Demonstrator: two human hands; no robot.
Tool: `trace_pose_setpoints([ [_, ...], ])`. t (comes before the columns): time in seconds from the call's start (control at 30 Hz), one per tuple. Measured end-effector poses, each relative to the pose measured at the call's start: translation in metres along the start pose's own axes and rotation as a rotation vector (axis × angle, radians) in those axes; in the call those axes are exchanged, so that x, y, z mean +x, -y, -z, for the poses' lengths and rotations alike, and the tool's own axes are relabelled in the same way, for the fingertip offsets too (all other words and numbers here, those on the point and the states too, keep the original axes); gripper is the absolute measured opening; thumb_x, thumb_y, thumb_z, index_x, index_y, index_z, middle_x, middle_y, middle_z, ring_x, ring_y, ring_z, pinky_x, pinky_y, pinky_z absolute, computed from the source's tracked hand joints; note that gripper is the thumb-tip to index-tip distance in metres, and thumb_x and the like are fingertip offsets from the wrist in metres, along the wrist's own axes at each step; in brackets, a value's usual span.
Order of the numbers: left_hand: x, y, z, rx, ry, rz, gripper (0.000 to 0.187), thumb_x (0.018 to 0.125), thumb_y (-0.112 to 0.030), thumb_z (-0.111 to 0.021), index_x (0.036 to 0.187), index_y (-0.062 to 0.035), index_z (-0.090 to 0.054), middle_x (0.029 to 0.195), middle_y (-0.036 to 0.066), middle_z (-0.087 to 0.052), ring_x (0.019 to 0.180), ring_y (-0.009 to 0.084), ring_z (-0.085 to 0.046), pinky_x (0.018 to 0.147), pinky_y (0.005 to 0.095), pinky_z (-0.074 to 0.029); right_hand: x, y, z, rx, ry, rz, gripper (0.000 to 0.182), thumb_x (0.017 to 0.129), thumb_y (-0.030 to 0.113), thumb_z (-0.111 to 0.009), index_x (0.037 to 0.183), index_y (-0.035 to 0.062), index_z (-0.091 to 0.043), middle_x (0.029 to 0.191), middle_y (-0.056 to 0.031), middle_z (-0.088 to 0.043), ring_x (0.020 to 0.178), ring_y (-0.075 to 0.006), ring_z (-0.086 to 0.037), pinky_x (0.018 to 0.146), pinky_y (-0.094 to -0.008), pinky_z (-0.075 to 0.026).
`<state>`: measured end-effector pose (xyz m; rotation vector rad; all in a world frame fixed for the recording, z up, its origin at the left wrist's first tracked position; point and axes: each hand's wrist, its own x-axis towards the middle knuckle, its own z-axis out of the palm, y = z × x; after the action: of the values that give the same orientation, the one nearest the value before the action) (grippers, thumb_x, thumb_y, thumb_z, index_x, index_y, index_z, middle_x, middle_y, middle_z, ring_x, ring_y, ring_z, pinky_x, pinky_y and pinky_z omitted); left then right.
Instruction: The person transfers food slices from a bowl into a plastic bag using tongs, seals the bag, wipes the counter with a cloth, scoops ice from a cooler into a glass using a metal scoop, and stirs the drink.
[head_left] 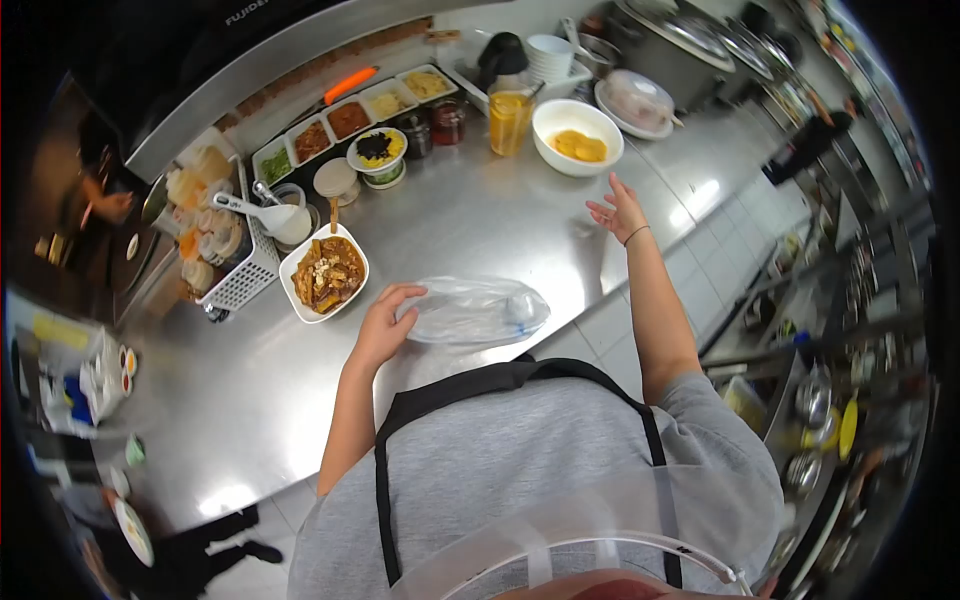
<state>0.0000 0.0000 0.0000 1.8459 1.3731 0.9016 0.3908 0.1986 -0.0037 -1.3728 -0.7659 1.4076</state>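
Observation:
A clear plastic bag (475, 310) lies flat on the steel counter before me. My left hand (385, 325) is at its left end, fingers stretched and thumb apart, seeming to touch the bag's edge. My right hand (620, 212) is raised over the counter's right side with fingers spread, holding nothing. Just beyond it stands a white bowl (545, 140) with yellow food (580, 146) inside. To the left of my left hand is a square white bowl (302, 308) filled with brown saucy food (328, 272), a wooden handle sticking up behind it.
Small trays of toppings (348, 118) line the back of the counter. A white basket of bottles (245, 270) stands at the left. A jug of yellow liquid (510, 122) and a covered plate (640, 105) are at the back right. Other people (830, 130) are farther off.

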Motion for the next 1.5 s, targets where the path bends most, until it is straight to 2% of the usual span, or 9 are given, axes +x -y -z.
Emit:
trace_pose_setpoints([
  [0.27,0.02,-0.039,-0.059,-0.241,-0.192,0.33,0.029,0.08,-0.007,-0.052,0.109,-0.008,-0.056,0.109,0.004,-0.052,0.071,0.0094,-0.049,0.058,0.0215,-0.044,0.117,0.023,0.012,-0.099,0.076,-0.054,0.063,0.08,0.043,-0.058,0.121,-0.0001,-0.037,0.115,-0.0178,-0.047,0.088,-0.0278,-0.06,0.062,-0.031,-0.052],
  [0.33,0.021,-0.044,-0.069,-0.333,-0.24,0.395,0.028,0.082,-0.01,-0.052,0.11,-0.0078,-0.055,0.109,0.004,-0.05,0.063,0.0085,-0.047,0.049,0.021,-0.047,0.148,0.0,0.023,-0.872,-0.578,0.617,0.059,0.079,0.039,-0.062,0.117,-0.0023,-0.042,0.118,-0.0173,-0.046,0.104,-0.0264,-0.05,0.079,-0.0315,-0.047],
  [0.5,-0.01,-0.054,-0.064,-0.295,-0.289,0.485,0.03,0.082,-0.011,-0.052,0.111,-0.0084,-0.055,0.107,0.004,-0.049,0.062,0.0091,-0.045,0.052,0.021,-0.048,0.101,0.031,-0.047,-0.443,-0.44,1.132,0.046,0.077,0.031,-0.066,0.108,0.0004,-0.051,0.109,-0.0135,-0.05,0.097,-0.0208,-0.048,0.081,-0.0303,-0.042],
  [0.63,-0.043,-0.052,-0.054,-0.334,-0.337,0.561,0.03,0.083,-0.01,-0.052,0.113,-0.0084,-0.054,0.106,0.002,-0.051,0.064,0.0066,-0.046,0.053,0.0207,-0.048,0.04,0.037,-0.209,-0.262,0.634,0.898,0.022,0.081,0.025,-0.063,0.09,0.0056,-0.06,0.078,-0.0031,-0.06,0.071,-0.0138,-0.057,0.068,-0.0243,-0.045],
  [0.77,-0.085,-0.035,-0.056,-0.414,-0.38,0.559,0.029,0.085,-0.008,-0.051,0.115,-0.0074,-0.052,0.103,0.001,-0.054,0.067,0.0041,-0.048,0.054,0.0199,-0.048,-0.015,0.009,-0.358,-0.825,0.879,0.794,0.048,0.074,0.051,-0.06,0.084,0.0039,-0.061,0.072,-0.011,-0.063,0.068,-0.022,-0.061,0.064,-0.0311,-0.047],
  [1.0,-0.133,-0.015,-0.033,-0.231,-0.667,0.499,0.031,0.076,0.0,-0.045,0.105,-0.0058,-0.057,0.099,0.007,-0.053,0.079,0.0159,-0.051,0.073,0.0253,-0.042,-0.045,-0.026,-0.518,-1.348,0.727,0.654,0.087,0.071,0.06,-0.056,0.13,0.0022,-0.027,0.123,-0.0168,-0.048,0.107,-0.0283,-0.052,0.087,-0.0367,-0.044],
  [1.2,-0.147,0.008,0.02,-0.044,-0.718,0.52,0.029,0.069,0.005,-0.041,0.093,-0.0028,-0.058,0.089,0.009,-0.052,0.082,0.021,-0.052,0.075,0.0263,-0.041,-0.034,-0.057,-0.551,-1.435,0.714,0.689,0.052,0.072,0.049,-0.059,0.09,0.0002,-0.064,0.089,-0.0165,-0.064,0.08,-0.0255,-0.063,0.074,-0.0363,-0.048],
  [1.43,-0.106,0.023,0.024,-0.111,-0.504,0.44,0.03,0.07,0.004,-0.043,0.095,-0.0023,-0.058,0.09,0.009,-0.053,0.084,0.021,-0.052,0.076,0.0258,-0.04,-0.028,-0.039,-0.535,-0.841,0.502,0.974,0.058,0.072,0.056,-0.055,0.099,0.0045,-0.059,0.095,-0.0202,-0.061,0.091,-0.0348,-0.057,0.08,-0.0412,-0.045],
  [1.5,-0.089,0.023,0.017,-0.14,-0.443,0.374,0.031,0.069,0.004,-0.043,0.095,-0.002,-0.059,0.091,0.009,-0.053,0.086,0.021,-0.052,0.078,0.0256,-0.04,-0.001,-0.047,-0.542,-0.487,0.383,0.881,0.047,0.074,0.043,-0.062,0.089,-0.0006,-0.056,0.078,-0.0158,-0.061,0.068,-0.0282,-0.064,0.058,-0.037,-0.052],
])
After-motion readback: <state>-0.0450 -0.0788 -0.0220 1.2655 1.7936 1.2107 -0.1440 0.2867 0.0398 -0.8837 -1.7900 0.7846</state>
